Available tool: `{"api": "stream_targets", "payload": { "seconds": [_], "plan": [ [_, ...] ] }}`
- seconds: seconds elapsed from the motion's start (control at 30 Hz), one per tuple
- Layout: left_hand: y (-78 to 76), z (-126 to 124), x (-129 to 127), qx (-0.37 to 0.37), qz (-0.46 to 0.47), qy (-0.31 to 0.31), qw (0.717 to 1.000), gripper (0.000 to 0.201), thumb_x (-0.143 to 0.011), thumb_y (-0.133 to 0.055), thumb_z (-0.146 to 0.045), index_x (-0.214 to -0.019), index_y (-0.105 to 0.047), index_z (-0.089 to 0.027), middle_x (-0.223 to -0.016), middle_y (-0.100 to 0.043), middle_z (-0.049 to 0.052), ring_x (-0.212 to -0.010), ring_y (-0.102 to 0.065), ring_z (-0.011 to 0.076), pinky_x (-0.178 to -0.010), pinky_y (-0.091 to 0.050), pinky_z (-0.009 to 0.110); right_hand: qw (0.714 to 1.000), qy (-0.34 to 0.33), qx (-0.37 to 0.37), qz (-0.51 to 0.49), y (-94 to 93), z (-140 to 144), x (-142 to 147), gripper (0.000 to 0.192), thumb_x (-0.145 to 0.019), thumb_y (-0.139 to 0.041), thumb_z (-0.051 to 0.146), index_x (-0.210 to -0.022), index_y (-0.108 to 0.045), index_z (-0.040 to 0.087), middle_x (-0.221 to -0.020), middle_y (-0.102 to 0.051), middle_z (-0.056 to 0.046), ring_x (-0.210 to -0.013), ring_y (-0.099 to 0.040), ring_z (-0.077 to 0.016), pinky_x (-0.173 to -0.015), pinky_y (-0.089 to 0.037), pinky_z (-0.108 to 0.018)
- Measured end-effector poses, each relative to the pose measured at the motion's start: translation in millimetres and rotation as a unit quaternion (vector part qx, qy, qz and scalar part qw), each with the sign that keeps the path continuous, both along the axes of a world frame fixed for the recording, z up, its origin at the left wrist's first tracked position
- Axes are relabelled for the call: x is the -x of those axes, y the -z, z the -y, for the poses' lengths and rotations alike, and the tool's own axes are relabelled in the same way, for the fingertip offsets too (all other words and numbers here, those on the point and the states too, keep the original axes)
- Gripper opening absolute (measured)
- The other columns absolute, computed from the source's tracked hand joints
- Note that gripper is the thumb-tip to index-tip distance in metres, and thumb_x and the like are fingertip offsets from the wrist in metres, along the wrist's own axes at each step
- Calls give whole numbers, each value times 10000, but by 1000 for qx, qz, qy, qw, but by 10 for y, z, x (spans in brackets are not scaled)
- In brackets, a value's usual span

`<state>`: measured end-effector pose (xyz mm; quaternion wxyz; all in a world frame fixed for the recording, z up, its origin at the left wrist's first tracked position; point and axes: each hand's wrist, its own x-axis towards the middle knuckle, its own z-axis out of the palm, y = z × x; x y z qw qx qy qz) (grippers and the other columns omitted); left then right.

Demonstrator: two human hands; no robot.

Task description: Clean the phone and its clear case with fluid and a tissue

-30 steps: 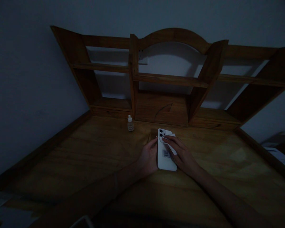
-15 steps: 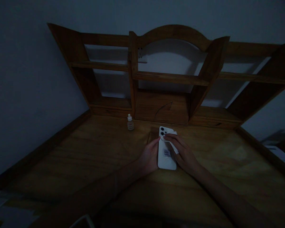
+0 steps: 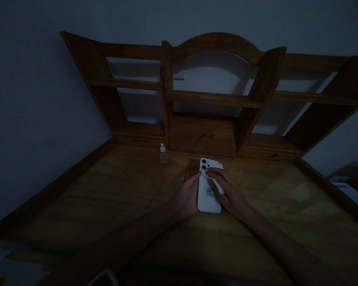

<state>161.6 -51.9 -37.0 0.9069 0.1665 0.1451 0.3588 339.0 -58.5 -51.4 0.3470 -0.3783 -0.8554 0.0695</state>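
Observation:
A white phone (image 3: pixel 207 198) lies back-up on the wooden desk (image 3: pixel 107 198), its camera lenses at the far end. My left hand (image 3: pixel 187 198) steadies its left edge with the fingers against the side. My right hand (image 3: pixel 230 192) presses a small white cloth (image 3: pixel 217 179) onto the phone's upper back, near the lenses. The cloth sticks out under my fingers on the right side of the phone.
A small dropper bottle (image 3: pixel 164 154) stands on the desk behind and left of the phone. A wooden shelf unit (image 3: pixel 214 97) rises along the desk's back edge against a white wall. Something pale lies at the near left corner (image 3: pixel 14 270). The room is dim.
My right hand with the cloth has shifted slightly up toward the phone's camera end. The left hand and the phone stay almost where they were.

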Motion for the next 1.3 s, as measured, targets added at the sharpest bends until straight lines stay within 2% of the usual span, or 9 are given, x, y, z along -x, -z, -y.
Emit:
{"api": "stream_targets", "payload": {
  "seconds": [0.4, 0.73, 0.97, 1.13, 1.3],
  "plan": [
    [21, -3, -22, -1, 16, -7, 1000, 387, -936, -469, -404, -1164, -644, -144, -931, -686, 100, -921, -662, 245, -906, -452, 368, 1000, -15, -23, 3, 15, 5, 8, 583, -904, -438, 131, -1468, -390, 273, -1431, -448, -115, -1337, -429, -303, -1092, -408, -526],
    [-12, 13, -7, 22, 9, 5, 1000, 370, -921, -493, -452, -1086, -659, -164, -868, -659, 87, -910, -653, 266, -891, -451, 388, 998, -65, -15, 18, -27, 29, 58, 644, -887, -423, 119, -1504, -334, 280, -1454, -442, -105, -1350, -415, -301, -1090, -405, -534],
    [66, -43, 13, 38, 14, -12, 999, 415, -903, -507, -487, -1073, -655, -138, -881, -664, 104, -883, -655, 265, -882, -456, 382, 996, -88, 5, 26, -25, 28, 70, 674, -856, -419, 85, -1502, -348, 263, -1488, -429, -92, -1381, -396, -274, -1122, -386, -513],
    [104, -72, 19, 49, 24, -27, 998, 400, -916, -475, -498, -1085, -661, -187, -919, -677, 97, -886, -661, 261, -871, -463, 377, 993, -114, 7, 38, -34, 19, 76, 713, -833, -399, 46, -1513, -329, 248, -1534, -403, -72, -1427, -355, -245, -1170, -329, -515],
    [128, -89, 32, 65, 65, 3, 996, 478, -913, -499, -527, -1100, -641, -111, -903, -697, 94, -844, -674, 212, -906, -458, 330, 994, -81, -4, 68, -11, 4, 63, 720, -852, -421, 47, -1531, -288, 246, -1591, -318, -44, -1460, -300, -229, -1201, -269, -522]
  ]
}}
